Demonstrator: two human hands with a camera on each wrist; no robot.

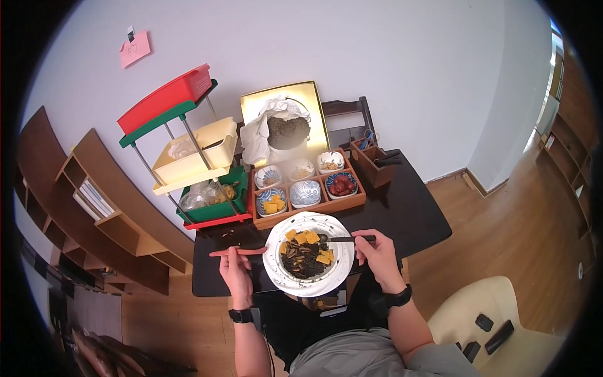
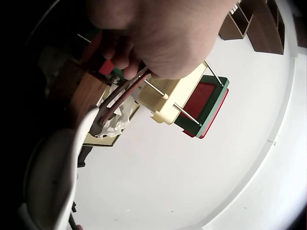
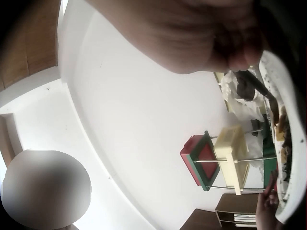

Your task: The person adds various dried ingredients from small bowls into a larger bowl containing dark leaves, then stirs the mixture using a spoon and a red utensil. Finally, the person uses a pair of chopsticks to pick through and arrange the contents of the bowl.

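A wide white dish (image 1: 343,264) at the table's front edge holds dark loose leaves, brown slivers and yellow chunks (image 1: 312,237). My left hand (image 1: 237,281), left of the dish, pinches reddish-brown tongs (image 1: 251,252); their tips point at the dish rim. In the left wrist view the two arms of the tongs (image 2: 119,101) lie close together. On the right side, my right hand (image 1: 380,259) grips a spoon (image 1: 342,239) by its black handle. The spoon's head is down among the yellow chunks, and it also shows in the right wrist view.
Behind the dish stands a wooden tray (image 1: 269,222) of small bowls, one with red fruit (image 1: 341,185). A tiered rack (image 1: 188,164) rises at left. A gold box (image 1: 254,100) with a dark cake in paper and a wooden tool holder (image 1: 370,166) stand farther back.
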